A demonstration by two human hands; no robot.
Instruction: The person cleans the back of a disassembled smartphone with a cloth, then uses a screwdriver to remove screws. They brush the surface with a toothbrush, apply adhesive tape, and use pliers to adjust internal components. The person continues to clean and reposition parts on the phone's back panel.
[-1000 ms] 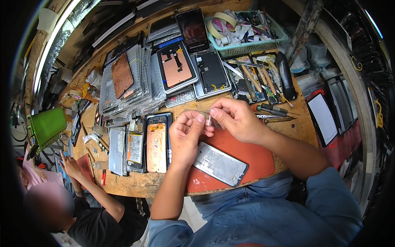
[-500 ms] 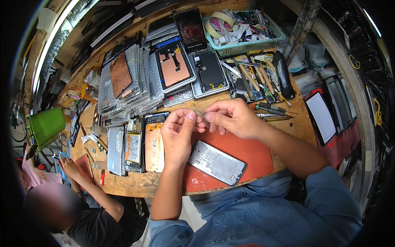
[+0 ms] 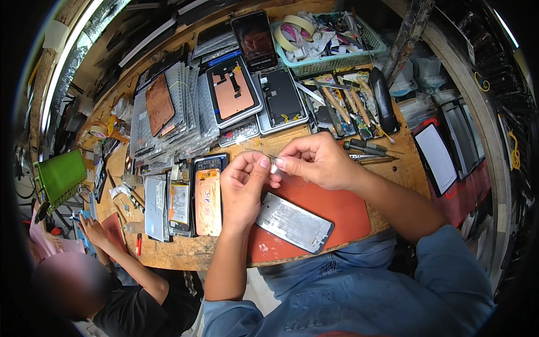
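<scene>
Above the red work mat point(image 3: 349, 208), my left hand point(image 3: 245, 182) and my right hand point(image 3: 319, 161) meet fingertip to fingertip. Both are closed in a pinch around something small; a whitish bit point(image 3: 274, 168) shows between the fingers, too tiny to name. Below them a phone's silver mid-frame point(image 3: 295, 223) with a dark rim lies tilted on the mat, touched by neither hand. Beside my left wrist lies a phone with a copper-coloured back plate point(image 3: 208, 203). An opened phone with its battery point(image 3: 179, 202) showing is left of that.
Bubble-wrap sleeves point(image 3: 182, 106) are stacked at the back left, near phone screens point(image 3: 283, 100). A teal basket point(image 3: 337, 63) of scraps and a tray of wooden-handled tools point(image 3: 359, 106) stand at the back right. Screwdrivers point(image 3: 365, 147) lie beyond my right forearm. A co-worker point(image 3: 135, 292) sits at left.
My fingertips have shifted slightly against each other, and the whitish bit between them shows more plainly. The view has moved a little; the things on the bench stay put.
</scene>
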